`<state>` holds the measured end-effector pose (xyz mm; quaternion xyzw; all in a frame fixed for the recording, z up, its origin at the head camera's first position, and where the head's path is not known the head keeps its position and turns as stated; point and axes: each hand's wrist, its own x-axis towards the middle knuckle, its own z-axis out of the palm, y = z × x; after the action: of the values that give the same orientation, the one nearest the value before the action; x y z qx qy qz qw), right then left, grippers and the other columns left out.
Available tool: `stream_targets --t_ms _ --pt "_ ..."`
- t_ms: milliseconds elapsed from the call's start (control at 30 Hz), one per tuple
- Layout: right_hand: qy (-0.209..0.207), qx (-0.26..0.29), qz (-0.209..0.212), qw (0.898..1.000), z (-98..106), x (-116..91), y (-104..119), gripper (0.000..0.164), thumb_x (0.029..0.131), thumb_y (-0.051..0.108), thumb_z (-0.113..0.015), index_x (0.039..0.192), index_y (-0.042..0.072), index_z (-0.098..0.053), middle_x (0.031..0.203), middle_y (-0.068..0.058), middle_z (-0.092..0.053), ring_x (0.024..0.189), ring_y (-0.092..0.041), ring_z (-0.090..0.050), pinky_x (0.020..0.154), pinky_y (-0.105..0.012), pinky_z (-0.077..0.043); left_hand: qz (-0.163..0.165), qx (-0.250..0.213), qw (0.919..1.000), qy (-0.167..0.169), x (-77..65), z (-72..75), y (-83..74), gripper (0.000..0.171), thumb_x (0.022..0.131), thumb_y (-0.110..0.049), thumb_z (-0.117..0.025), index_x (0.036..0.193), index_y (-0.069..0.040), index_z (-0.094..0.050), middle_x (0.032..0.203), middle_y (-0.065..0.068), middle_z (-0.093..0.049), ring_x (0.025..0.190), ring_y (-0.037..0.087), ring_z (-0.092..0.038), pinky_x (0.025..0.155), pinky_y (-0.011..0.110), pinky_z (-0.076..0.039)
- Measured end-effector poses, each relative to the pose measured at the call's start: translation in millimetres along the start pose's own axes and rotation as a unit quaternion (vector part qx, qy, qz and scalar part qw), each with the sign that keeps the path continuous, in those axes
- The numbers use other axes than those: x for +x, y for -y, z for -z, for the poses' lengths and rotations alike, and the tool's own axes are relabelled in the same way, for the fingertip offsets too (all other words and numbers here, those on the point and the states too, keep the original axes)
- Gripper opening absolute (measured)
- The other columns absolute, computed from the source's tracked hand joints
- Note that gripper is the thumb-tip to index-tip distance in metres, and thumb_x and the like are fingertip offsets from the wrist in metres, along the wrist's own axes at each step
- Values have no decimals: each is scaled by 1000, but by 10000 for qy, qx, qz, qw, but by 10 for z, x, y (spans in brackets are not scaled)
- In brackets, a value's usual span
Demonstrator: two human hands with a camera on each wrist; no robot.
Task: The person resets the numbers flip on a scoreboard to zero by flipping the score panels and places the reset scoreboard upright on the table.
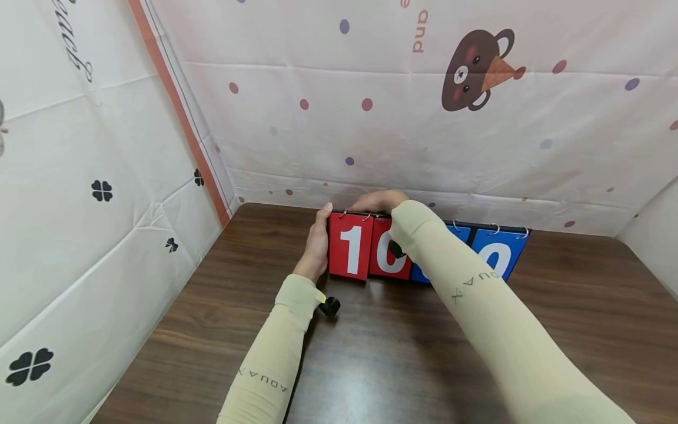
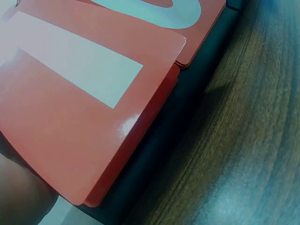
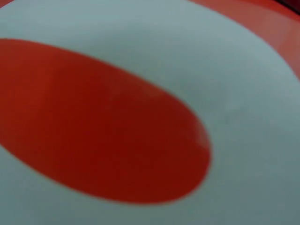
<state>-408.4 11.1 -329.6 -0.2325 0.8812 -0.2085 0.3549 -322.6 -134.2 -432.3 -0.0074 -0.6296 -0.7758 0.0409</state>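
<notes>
A tabletop flip scoreboard (image 1: 450, 224) stands near the back of the table, with ringed number cards along its top. The red card with a white 1 (image 1: 349, 244) is at its left end, beside a red 0 card (image 1: 382, 259); blue cards (image 1: 498, 247) fill its right half. At the left edge my left hand (image 1: 316, 241) grips the board, thumb upward by the corner and the other fingers hidden behind. My right hand (image 1: 381, 201) reaches over the top edge above the red 0, its fingertips hidden behind the board. In the right wrist view the red 0 card (image 3: 93, 126) fills the picture.
The dark wooden table (image 1: 349, 365) extends in front of and beside the scoreboard. Close behind it hangs a printed cloth backdrop (image 1: 296, 135), and another printed cloth (image 1: 122, 235) borders the left side. My right forearm (image 1: 492, 306) covers part of the blue cards.
</notes>
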Motion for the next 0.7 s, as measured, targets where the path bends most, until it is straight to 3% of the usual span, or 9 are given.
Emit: stream_targets --t_ms 200,433,700 --pt "141 270 -487 9984 6 -28 0 61 98 46 -36 144 5 -37 141 -15 -42 122 -23 -39 110 -41 -32 -31 71 10000 61 3 0 -3 61 87 -71 -42 97 -14 -59 94 4 -61 87 17 -59 80 36 -45" --pt "-60 676 -988 9928 -7 -65 3 68 94 53 -37 145 7 -34 139 -14 -39 123 -22 -36 111 -40 -30 -1 103 9999 51 -1 -2 -1 61 87 -72 -42 100 -15 -58 100 5 -60 91 19 -59 82 37 -45" --pt "60 570 -965 9937 -14 -50 -1 69 94 54 -36 147 9 -32 141 -13 -38 125 -22 -36 112 -41 -29 -3 3 10000 47 -1 3 -3 58 88 -69 -43 97 -14 -59 96 5 -61 88 18 -59 81 36 -46"
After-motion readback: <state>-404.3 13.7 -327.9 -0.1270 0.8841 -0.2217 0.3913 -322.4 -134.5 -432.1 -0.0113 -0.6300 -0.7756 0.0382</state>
